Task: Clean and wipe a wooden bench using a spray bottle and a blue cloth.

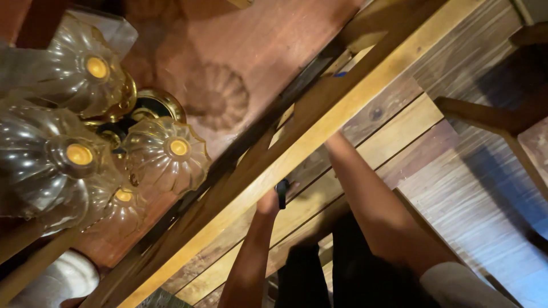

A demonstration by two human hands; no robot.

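Observation:
Neither of my hands shows in the upward head view. Another person stands just in front of me, with dark hair [365,268] at the bottom edge and a white sleeve [462,285] beside it. That person's left hand [267,203] is raised against a pale wooden beam [319,128] and is closed on a small dark object [282,194]. Their right arm [371,194] reaches up further, and its hand is hidden behind the beam.
A brass ceiling lamp [151,105] with several fluted glass shades [168,151] and lit bulbs hangs at the left under a reddish wooden ceiling [257,40]. Plank boards [399,131] and a dark crossbeam [491,117] run to the right. A white rounded shape [54,279] sits bottom left.

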